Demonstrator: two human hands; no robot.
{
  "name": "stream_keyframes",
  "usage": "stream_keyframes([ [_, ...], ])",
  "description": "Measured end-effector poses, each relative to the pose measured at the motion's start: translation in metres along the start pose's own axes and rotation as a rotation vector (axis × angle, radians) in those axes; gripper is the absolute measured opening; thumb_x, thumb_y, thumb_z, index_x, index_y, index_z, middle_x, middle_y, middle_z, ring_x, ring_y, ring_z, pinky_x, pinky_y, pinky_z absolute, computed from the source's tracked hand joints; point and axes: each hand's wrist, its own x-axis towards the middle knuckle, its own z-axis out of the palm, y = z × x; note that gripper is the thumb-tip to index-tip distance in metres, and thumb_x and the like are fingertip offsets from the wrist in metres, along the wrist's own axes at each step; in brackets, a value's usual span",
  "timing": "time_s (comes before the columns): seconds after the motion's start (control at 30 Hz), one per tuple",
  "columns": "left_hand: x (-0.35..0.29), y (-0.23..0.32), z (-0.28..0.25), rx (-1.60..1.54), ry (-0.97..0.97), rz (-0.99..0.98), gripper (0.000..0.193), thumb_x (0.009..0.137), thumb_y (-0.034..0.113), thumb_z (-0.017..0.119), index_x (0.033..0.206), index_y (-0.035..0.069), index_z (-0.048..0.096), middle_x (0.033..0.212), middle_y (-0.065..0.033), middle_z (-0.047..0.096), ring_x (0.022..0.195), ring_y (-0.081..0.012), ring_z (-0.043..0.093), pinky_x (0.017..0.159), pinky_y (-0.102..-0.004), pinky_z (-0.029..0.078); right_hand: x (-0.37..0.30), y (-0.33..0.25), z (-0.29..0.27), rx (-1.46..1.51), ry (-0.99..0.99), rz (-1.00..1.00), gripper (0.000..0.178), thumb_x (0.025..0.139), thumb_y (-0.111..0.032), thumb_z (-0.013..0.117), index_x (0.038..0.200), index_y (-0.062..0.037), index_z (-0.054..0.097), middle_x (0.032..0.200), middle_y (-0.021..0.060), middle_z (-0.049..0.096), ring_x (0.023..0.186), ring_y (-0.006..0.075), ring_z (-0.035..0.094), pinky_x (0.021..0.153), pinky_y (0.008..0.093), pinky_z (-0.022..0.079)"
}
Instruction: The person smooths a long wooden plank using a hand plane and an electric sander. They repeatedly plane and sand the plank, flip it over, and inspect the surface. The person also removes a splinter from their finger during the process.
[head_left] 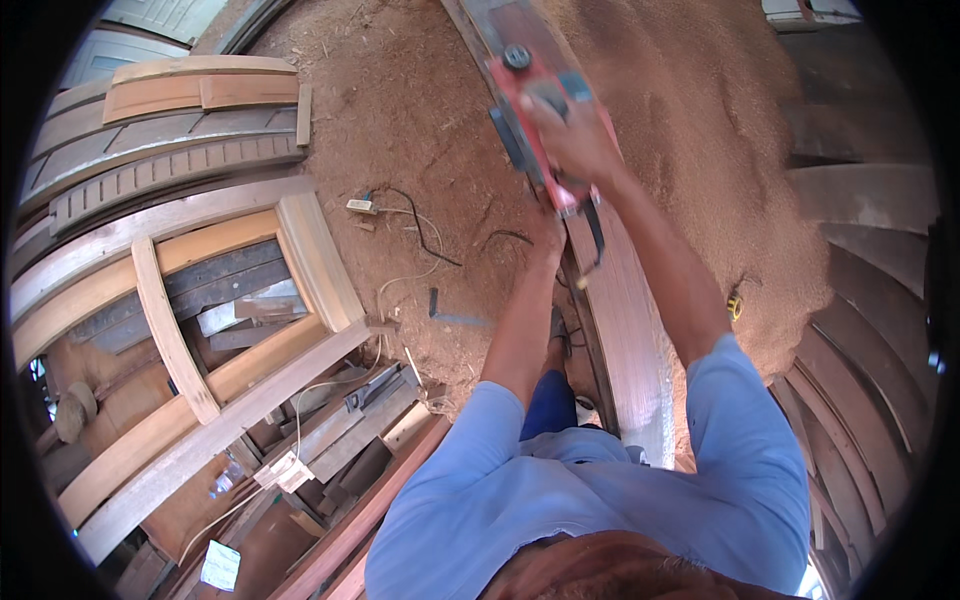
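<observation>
On 1 wooden board [630,320] sits 1 red electric planer [535,150], the right hand [567,140] with fingers clamped on it; beside the board, the left hand [546,225], fingers I cannot tell.

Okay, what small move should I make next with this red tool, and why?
I'd probably flick the dark cord off to the side, because it hangs from the rear of the red planer over the board, while your right hand grips the tool.
</observation>
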Motion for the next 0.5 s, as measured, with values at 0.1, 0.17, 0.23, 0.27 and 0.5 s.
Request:
stream_keyframes([
  [0.1, 0.004, 0.048, 0.007, 0.217, -0.093, -0.536, 0.067, 0.108, 0.045, 0.032, 0.150, -0.007, 0.040, 0.144, -0.0333, 0.051, 0.139, -0.0432, 0.046, 0.115, -0.0428, 0.035, 0.122, 0.009, -0.015, -0.100, 0.031, 0.074, 0.066, 0.092, -0.065, 0.060, 0.114, -0.0035, 0.066, 0.091, 0.0149, 0.066, 0.090, 0.0271, 0.064, 0.080, 0.0405, 0.051],
  [0.17, -0.001, 0.042, 0.000, 0.186, -0.046, -0.516, 0.067, 0.108, 0.046, 0.031, 0.149, -0.007, 0.040, 0.144, -0.0343, 0.050, 0.138, -0.0450, 0.046, 0.115, -0.0445, 0.035, 0.167, -0.033, -0.022, 0.041, -0.025, 0.083, 0.070, 0.091, -0.063, 0.062, 0.127, -0.0031, 0.064, 0.104, 0.0198, 0.071, 0.101, 0.0318, 0.067, 0.086, 0.0428, 0.052],
  [0.23, -0.001, 0.043, -0.003, 0.197, -0.054, -0.524, 0.068, 0.108, 0.047, 0.030, 0.152, -0.005, 0.037, 0.144, -0.0345, 0.050, 0.138, -0.0466, 0.045, 0.116, -0.0462, 0.034, 0.187, -0.059, -0.017, 0.146, 0.041, 0.068, 0.048, 0.099, -0.046, 0.062, 0.121, -0.0035, 0.068, 0.093, 0.0111, 0.071, 0.081, 0.0202, 0.066, 0.067, 0.0397, 0.053],
  [0.27, 0.001, 0.046, -0.004, 0.212, -0.050, -0.540, 0.068, 0.108, 0.047, 0.029, 0.149, -0.006, 0.041, 0.142, -0.0346, 0.051, 0.137, -0.0469, 0.046, 0.115, -0.0468, 0.035, 0.190, -0.057, -0.017, 0.261, 0.012, 0.048, 0.047, 0.099, -0.046, 0.062, 0.120, -0.0041, 0.068, 0.093, 0.0110, 0.071, 0.082, 0.0200, 0.066, 0.067, 0.0397, 0.053],
  [0.5, 0.007, 0.051, 0.004, 0.245, 0.008, -0.509, 0.073, 0.108, 0.050, 0.025, 0.113, -0.009, 0.067, 0.121, -0.0349, 0.064, 0.121, -0.0504, 0.057, 0.102, -0.0529, 0.042, 0.071, 0.017, -0.050, 0.109, -0.102, 0.070, 0.061, 0.094, -0.065, 0.058, 0.107, -0.0060, 0.071, 0.075, 0.0055, 0.063, 0.067, 0.0182, 0.061, 0.064, 0.0389, 0.050],
])
